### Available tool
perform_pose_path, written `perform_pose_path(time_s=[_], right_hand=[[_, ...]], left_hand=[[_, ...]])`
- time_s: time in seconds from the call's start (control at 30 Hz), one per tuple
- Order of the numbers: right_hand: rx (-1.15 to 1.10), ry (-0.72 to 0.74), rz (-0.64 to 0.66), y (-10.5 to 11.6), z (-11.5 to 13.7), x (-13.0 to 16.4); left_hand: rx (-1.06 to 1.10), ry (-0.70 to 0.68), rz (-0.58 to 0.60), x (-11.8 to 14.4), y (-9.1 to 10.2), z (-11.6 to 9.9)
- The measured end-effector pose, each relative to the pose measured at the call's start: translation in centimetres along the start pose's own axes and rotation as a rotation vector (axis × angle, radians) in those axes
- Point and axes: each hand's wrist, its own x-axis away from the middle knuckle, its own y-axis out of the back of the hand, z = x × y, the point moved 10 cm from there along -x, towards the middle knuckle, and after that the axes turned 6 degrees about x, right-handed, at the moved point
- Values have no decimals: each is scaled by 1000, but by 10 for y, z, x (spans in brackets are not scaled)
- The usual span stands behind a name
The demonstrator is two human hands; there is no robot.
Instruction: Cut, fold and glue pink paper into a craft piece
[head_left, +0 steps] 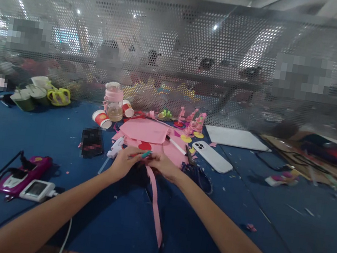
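Our right hand pinches the upper end of the long, flat, pink paper strip, which extends below the grip toward us. We cannot tell our adjoining left hand's hold.

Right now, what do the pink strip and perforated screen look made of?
Pink strip: likely paper or thin foam, matte; flat, evenly coloured, gently curved. Perforated screen: probably sheet metal, dull grey; regular small holes. Coating unclear.
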Motion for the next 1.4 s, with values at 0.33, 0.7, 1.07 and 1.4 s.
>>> perform_pose_path(time_s=[0.33,0.7,1.07,1.4], right_hand=[[-24,52,138,-19,5,2],[-64,238,107,-12,8,-6],[89,170,124,-17,2,-3],[-120,133,115,-8,3,-4]], left_hand=[[-499,-238,-22,6,2,-30],[-199,86,-84,5,3,-2],[-487,-297,72,14,-18,-23],[362,-27,38,10,-11,-15]])
